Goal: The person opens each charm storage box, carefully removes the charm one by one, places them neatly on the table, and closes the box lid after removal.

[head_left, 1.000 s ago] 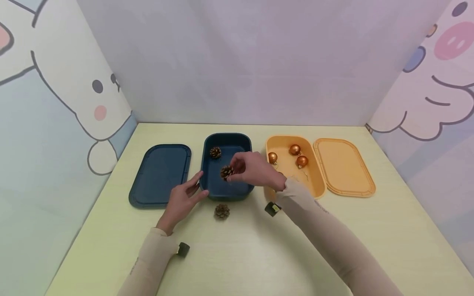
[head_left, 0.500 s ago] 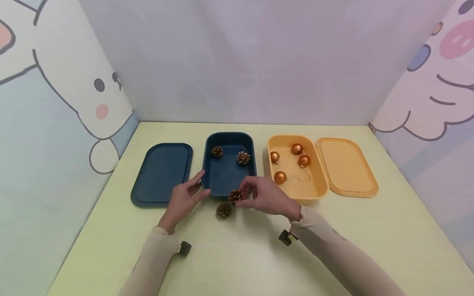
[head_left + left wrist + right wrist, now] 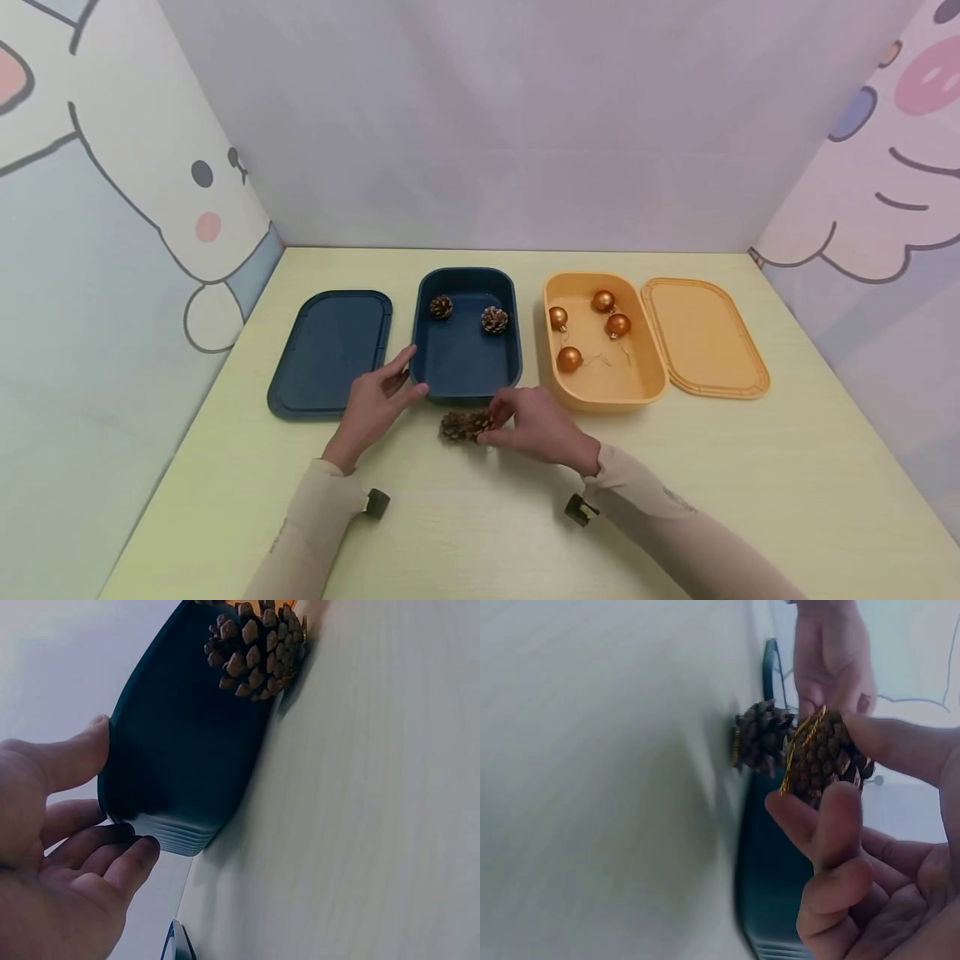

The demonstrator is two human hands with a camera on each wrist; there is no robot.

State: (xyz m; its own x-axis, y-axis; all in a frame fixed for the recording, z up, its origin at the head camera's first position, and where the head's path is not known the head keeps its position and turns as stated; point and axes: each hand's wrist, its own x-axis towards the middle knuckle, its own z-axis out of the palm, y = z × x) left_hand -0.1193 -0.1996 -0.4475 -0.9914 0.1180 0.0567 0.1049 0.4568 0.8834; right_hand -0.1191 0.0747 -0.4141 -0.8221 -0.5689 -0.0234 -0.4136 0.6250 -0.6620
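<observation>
One held pinecone (image 3: 478,427) is seen in the head view at approx. 6 o'clock of the navy box (image 3: 467,375), outside it, pinched btwn thumb & fingers of the R hand (image 3: 542,427). At 9 o'clock of it, right alongside, a loose pinecone (image 3: 453,427) is seen on the table (image 3: 465,533). The box corner at approx. 8 o'clock is touched by the L hand (image 3: 375,408), thumb & index finger spread apart. Inside the box, one pinecone is placed at 10–11 o'clock (far-left pinecone (image 3: 441,307)), another at 2 (far-right pinecone (image 3: 494,320)). The navy lid (image 3: 330,354) is laid flat at 9 o'clock of the box; at 3, an orange box (image 3: 618,379) w/ 4 copper baubles (image 3: 570,359), then an orange lid (image 3: 705,337) beside it. In the L wrist view, the navy box's outer side is shown mid-pic; thumb is rested at the rim, fingers are held loosely bent nr the outer end wall, approx. 8 o'clock. A pinecone is seen at 1 o'clock, by the box; which one can't be told. In the R wrist view, the held pinecone is pinched btwn thumb & fingertips, gold cord (image 3: 804,742) strung across it. The loose pinecone is seen at 10 o'clock of it, partly overlapped; contact can't be told. The L hand is shown at 12, the navy box at approx. 7.
</observation>
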